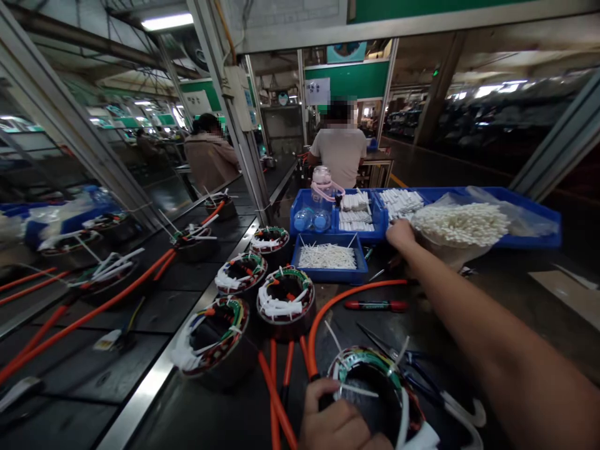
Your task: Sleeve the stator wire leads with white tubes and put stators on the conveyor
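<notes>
My left hand (335, 417) is closed on the near rim of a wound motor stator (375, 387) with white ties and an orange cable (337, 306). My right hand (400, 234) is stretched far forward, at the edge of a clear bag of white sleeve pieces (462, 225). Its fingers are curled and partly hidden behind the bag edge. A small blue tray of white cable ties (328, 257) lies just left of that hand. A red marker pen (375, 305) lies on the bench between the two hands.
Several finished stators (285, 300) stand left of centre, more ride the conveyor (140, 312) on the left with orange leads. Blue bins (539, 215) line the back. Scissors and pliers (412, 369) lie by the held stator. Two people work beyond, one with the back (340, 153) turned.
</notes>
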A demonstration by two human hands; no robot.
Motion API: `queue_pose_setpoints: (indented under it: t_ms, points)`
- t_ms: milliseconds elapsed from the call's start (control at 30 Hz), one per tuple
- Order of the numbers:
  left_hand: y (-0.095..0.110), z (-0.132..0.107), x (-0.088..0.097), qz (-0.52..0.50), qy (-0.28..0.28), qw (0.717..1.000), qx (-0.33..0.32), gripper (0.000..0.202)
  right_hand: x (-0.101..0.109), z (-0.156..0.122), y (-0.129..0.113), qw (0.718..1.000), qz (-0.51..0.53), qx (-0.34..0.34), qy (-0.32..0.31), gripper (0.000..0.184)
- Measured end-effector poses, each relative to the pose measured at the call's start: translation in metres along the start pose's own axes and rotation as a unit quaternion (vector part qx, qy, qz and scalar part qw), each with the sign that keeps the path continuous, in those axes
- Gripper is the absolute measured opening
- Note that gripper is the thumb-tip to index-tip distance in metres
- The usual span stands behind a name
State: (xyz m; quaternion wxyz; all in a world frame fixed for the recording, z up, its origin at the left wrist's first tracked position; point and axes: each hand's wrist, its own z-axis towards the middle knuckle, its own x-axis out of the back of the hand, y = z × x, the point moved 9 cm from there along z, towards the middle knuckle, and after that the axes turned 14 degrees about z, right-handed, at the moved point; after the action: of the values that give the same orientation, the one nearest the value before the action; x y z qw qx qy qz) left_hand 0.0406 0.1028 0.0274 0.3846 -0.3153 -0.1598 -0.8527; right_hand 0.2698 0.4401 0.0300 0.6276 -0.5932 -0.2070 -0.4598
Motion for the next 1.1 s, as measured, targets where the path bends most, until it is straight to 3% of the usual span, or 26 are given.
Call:
queue_pose_setpoints:
  t_ms: [100,200,267,300,367,433,533,633,767,933,1000,1100]
  points:
    - [0.006,0.011,0.013,-0.025,-0.007,1.000,-0.012,0.049,0.020,-0.037,-0.008,0.996,0.063,0.031,0.056,0.033]
    - [0.009,0.016,0.016,-0.061,-0.087,0.994,-0.011,0.052,0.045,-0.096,-0.013,0.987,0.117,0.087,0.067,0.035]
    - [0.011,0.016,0.015,-0.076,-0.145,0.986,-0.007,0.043,0.064,-0.148,-0.008,0.978,0.162,0.118,0.051,0.028]
    - [0.011,0.016,0.015,-0.079,-0.163,0.983,-0.006,0.037,0.074,-0.177,-0.005,0.971,0.192,0.134,0.038,0.024]
    - [0.013,0.017,0.014,-0.078,-0.187,0.979,-0.009,0.032,0.091,-0.235,-0.001,0.924,0.341,0.170,-0.026,0.017]
    - [0.016,0.016,0.012,-0.067,-0.203,0.977,-0.014,0.039,0.101,-0.284,0.006,0.890,0.419,0.157,-0.090,0.014]
    - [0.019,0.015,0.009,-0.024,-0.220,0.975,-0.012,0.050,0.105,-0.334,0.003,0.868,0.443,0.156,-0.165,0.013]
    - [0.020,0.013,0.007,0.015,-0.236,0.972,0.000,0.044,0.107,-0.349,-0.012,0.879,0.396,0.193,-0.183,0.013]
    - [0.022,0.013,0.008,0.029,-0.247,0.968,0.001,0.041,0.106,-0.339,-0.033,0.889,0.345,0.222,-0.202,0.016]
    - [0.024,0.013,0.007,0.047,-0.256,0.966,0.005,0.038,0.086,-0.342,-0.048,0.859,0.353,0.176,-0.325,0.015]
    - [0.024,0.013,0.007,0.050,-0.254,0.966,0.008,0.037,0.087,-0.356,-0.052,0.866,0.326,0.213,-0.314,0.019]
    - [0.023,0.012,0.006,0.049,-0.250,0.967,0.009,0.034,0.087,-0.394,-0.057,0.870,0.250,0.335,-0.262,0.037]
